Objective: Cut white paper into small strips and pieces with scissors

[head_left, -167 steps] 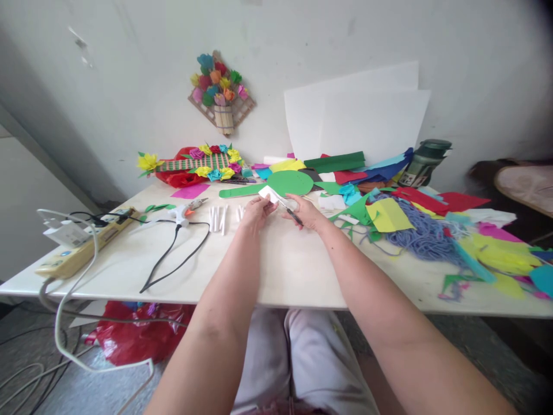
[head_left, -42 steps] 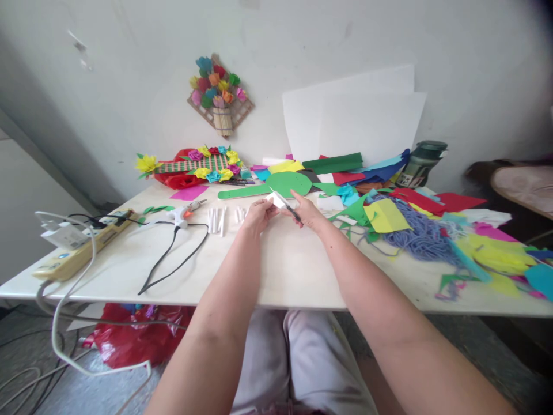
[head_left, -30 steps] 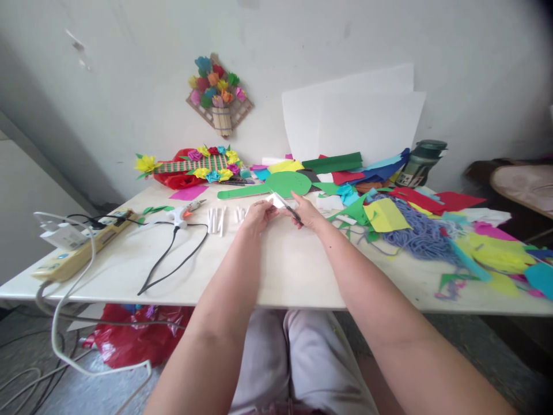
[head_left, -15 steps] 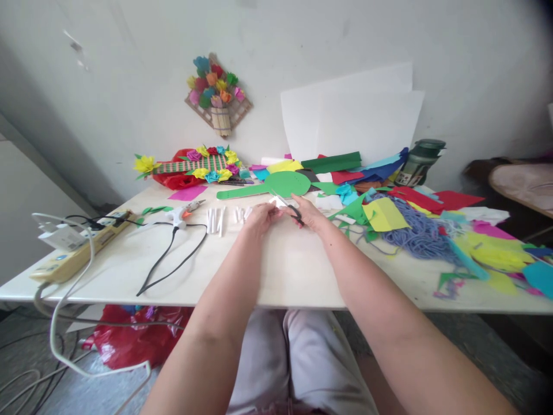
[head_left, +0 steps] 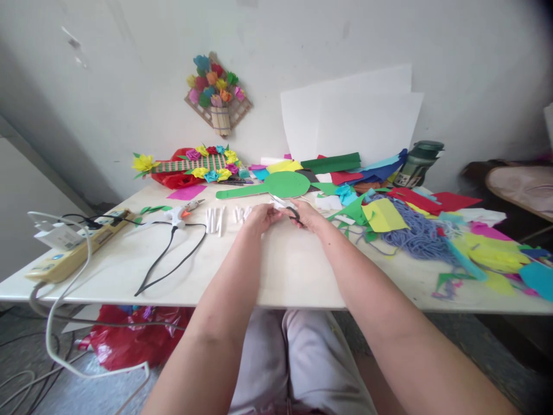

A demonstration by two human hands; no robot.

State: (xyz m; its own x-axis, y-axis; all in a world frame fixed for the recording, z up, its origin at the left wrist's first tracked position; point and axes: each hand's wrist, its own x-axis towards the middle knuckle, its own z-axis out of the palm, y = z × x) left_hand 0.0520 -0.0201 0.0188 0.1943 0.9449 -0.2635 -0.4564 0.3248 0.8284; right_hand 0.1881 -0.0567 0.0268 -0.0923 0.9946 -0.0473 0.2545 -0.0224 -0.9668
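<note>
My right hand (head_left: 307, 215) is closed on a pair of scissors (head_left: 294, 213) with black handles, the blades pointing away to the left. Close beside it, my left hand (head_left: 264, 217) pinches a small white paper piece (head_left: 275, 203) at the blades, mostly hidden by the fingers. Short white paper rolls (head_left: 215, 221) lie in a group to the left, with a few smaller white rolls (head_left: 239, 215) nearer my left hand. Just beyond both hands rests a green paddle-shaped piece (head_left: 287, 184) with a long handle.
On the left are a glue gun (head_left: 176, 216) with a looped black cord and a power strip (head_left: 78, 248). Blue-grey yarn (head_left: 421, 233) and coloured paper scraps (head_left: 386, 214) crowd the right. A dark bottle (head_left: 419, 163) stands behind; a flower-trimmed woven piece (head_left: 190, 166) lies back left.
The scissors and right hand have shifted slightly; the blades sit closer to the left fingers and less of the white paper shows. The other things stay in place.
</note>
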